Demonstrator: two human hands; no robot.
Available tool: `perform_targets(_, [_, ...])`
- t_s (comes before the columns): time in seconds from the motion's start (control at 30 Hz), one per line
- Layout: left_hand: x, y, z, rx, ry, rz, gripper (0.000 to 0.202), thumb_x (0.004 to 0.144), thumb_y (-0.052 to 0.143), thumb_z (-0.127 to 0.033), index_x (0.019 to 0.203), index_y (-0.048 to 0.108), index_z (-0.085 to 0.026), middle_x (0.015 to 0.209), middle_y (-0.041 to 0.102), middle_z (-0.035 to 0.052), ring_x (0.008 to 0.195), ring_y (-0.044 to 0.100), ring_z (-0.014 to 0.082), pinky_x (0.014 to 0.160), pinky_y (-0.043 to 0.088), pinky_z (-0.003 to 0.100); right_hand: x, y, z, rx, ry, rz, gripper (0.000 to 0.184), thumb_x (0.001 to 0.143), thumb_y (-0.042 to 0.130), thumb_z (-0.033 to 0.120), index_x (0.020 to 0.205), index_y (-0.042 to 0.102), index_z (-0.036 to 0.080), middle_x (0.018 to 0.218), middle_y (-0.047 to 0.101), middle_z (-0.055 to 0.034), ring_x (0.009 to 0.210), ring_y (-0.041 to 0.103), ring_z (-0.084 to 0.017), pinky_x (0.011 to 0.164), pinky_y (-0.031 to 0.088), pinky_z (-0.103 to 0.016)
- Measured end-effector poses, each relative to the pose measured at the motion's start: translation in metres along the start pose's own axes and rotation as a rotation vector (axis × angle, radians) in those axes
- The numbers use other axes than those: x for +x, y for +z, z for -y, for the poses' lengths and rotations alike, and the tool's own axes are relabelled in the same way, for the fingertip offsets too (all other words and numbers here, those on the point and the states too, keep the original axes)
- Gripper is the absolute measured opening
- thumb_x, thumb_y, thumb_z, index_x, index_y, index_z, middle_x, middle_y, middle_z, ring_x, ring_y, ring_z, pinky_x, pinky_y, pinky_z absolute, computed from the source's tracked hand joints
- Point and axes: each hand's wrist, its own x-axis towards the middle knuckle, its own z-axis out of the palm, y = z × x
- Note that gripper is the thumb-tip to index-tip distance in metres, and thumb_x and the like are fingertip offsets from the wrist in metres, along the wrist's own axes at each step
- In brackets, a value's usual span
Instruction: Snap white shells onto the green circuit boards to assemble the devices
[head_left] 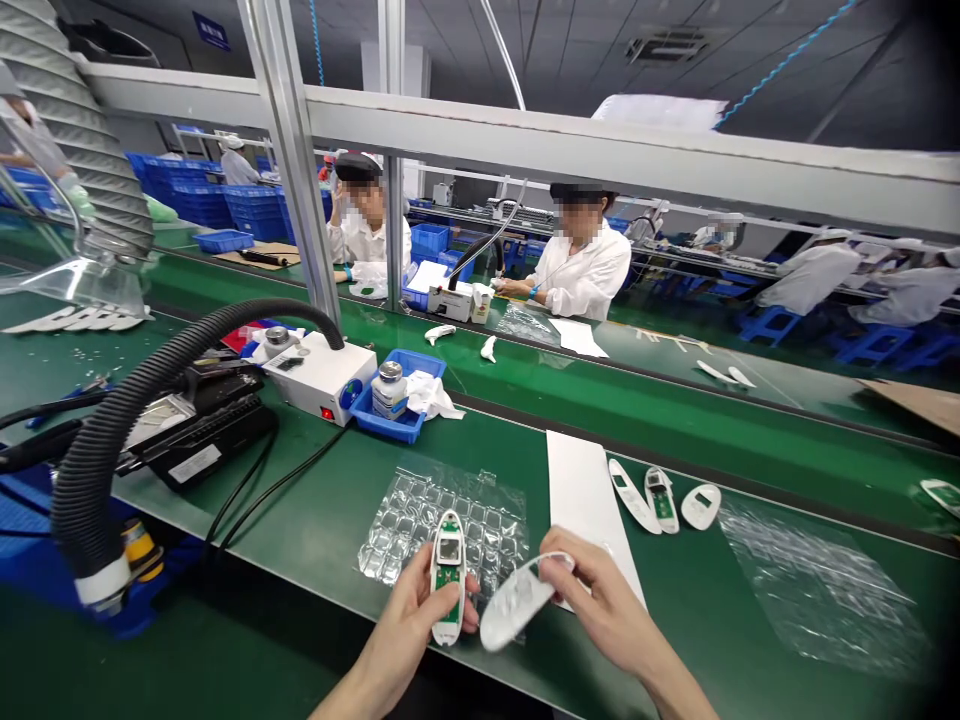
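My left hand (pixel 416 610) grips a long oval white device housing (pixel 448 630) with a green circuit board and a small square screen showing in it. Pinched between the thumb and fingers of my right hand (pixel 592 590) is a white plastic cover (pixel 510 610), tilted, its hollow side partly in view. The two parts are close together but apart. Beneath them on the bench lies a clear plastic blister sheet (pixel 412 510). To the right of a white paper sheet (pixel 581 480) rest more white shells (pixel 632 497) and a housing with a green board (pixel 661 500).
A white box (pixel 319 375) with a black hose (pixel 150 390) stands at left, beside a blue tray (pixel 394 430) holding a bottle. Clear plastic (pixel 825 590) lies at right. Past a green conveyor belt (pixel 510 380), people in white coats sit. A metal frame (pixel 480 130) crosses above.
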Motion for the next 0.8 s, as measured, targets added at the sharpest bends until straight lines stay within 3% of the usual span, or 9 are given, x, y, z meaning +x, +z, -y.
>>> perform_targets(0.07, [-0.001,0.000,0.000,-0.073,-0.036,-0.038,0.027,0.084,0.057,-0.025,0.109,0.051,-0.018,0.084,0.065,0.0017,0.066,0.057,0.0128,0.068,0.045,0.029,0.002,0.009,0.006,0.085,0.086,0.173,0.040,0.096,0.043,0.046,0.065,0.047,0.020,0.064,0.047,0.0004,0.057,0.048,-0.016,0.053,0.037,-0.027])
perform_targets(0.13, [-0.003,0.001,0.003,-0.059,-0.070,-0.055,0.023,0.083,0.059,-0.026,0.104,0.055,-0.018,0.075,0.063,-0.0011,0.064,0.055,0.0118,0.064,0.043,0.027,0.006,0.021,0.005,0.118,0.141,0.267,0.043,0.095,0.043,0.049,0.063,0.045,0.020,0.057,0.045,0.0024,0.052,0.045,-0.014,0.049,0.034,-0.025])
perform_targets(0.2, [-0.006,0.004,0.008,-0.031,-0.057,-0.033,0.034,0.078,0.068,-0.032,0.106,0.056,-0.018,0.078,0.063,-0.0007,0.071,0.058,0.0135,0.068,0.043,0.027,0.011,0.033,0.001,0.134,0.181,0.275,0.044,0.094,0.044,0.052,0.063,0.045,0.020,0.052,0.043,0.0039,0.047,0.043,-0.013,0.046,0.031,-0.024])
perform_targets(0.33, [-0.008,0.004,0.021,-0.008,0.032,-0.010,0.067,0.067,0.079,-0.037,0.123,0.047,-0.021,0.105,0.067,0.0070,0.099,0.061,0.0240,0.090,0.043,0.037,0.018,0.051,-0.008,0.167,0.234,0.235,0.043,0.091,0.047,0.054,0.067,0.049,0.019,0.051,0.044,0.0043,0.044,0.043,-0.013,0.044,0.031,-0.024])
perform_targets(0.43, [-0.007,0.000,0.029,0.035,0.045,-0.022,0.068,0.069,0.077,-0.040,0.125,0.045,-0.020,0.111,0.066,0.0092,0.105,0.060,0.0271,0.092,0.043,0.039,0.017,0.057,-0.006,0.065,0.094,0.042,0.025,0.091,0.053,0.044,0.091,0.058,0.020,0.083,0.059,-0.0037,0.072,0.056,-0.020,0.063,0.044,-0.030])
perform_targets(0.53, [-0.007,-0.003,0.030,0.089,0.040,-0.057,0.062,0.068,0.078,-0.040,0.118,0.051,-0.017,0.101,0.068,0.0082,0.097,0.061,0.0258,0.086,0.045,0.036,0.014,0.061,0.005,-0.132,-0.124,-0.135,0.013,0.094,0.049,0.029,0.104,0.056,0.025,0.106,0.055,-0.0080,0.101,0.049,-0.027,0.085,0.040,-0.042])
perform_targets(0.7, [-0.009,0.001,0.023,0.115,0.082,-0.032,0.061,0.067,0.078,-0.040,0.117,0.053,-0.016,0.113,0.066,0.0106,0.103,0.059,0.0275,0.085,0.044,0.034,0.019,0.068,0.027,-0.359,-0.322,-0.038,0.019,0.093,0.045,0.012,0.102,0.054,0.025,0.098,0.056,-0.0075,0.092,0.049,-0.027,0.079,0.037,-0.046])
perform_targets(0.8, [-0.010,0.003,0.021,0.152,0.073,-0.051,0.058,0.067,0.078,-0.041,0.113,0.055,-0.016,0.106,0.067,0.0089,0.101,0.058,0.0277,0.084,0.044,0.034,0.027,0.071,0.030,-0.397,-0.360,-0.046,0.017,0.093,0.043,0.010,0.097,0.054,0.023,0.091,0.055,-0.0065,0.085,0.049,-0.025,0.075,0.037,-0.044])
